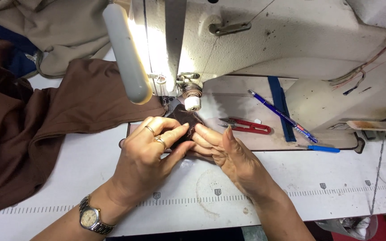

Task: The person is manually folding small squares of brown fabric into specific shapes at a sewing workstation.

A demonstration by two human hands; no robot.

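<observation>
Nearest me, my left hand [150, 149], with a wristwatch and two rings, and my right hand [222, 149] meet over the white worktop [327, 178] with its printed ruler strip. Both are closed in a pinch on a small dark brown piece of fabric [185, 117], fingertips curled round its near edge. I judge I am lining this piece up at the needle of the cream-coloured sewing machine [291, 40]; the next move calls for flat, even edges and fingers kept clear of the needle. The piece lies just in front of the machine's needle foot, folded, dark and matte, partly hidden by my fingers. Right of the needle lie red-handled thread snips [249, 126], a blue pen [282, 115] and a small blue-handled tool [322, 148]. Left of the machine a large brown cloth [45, 120] lies heaped
</observation>
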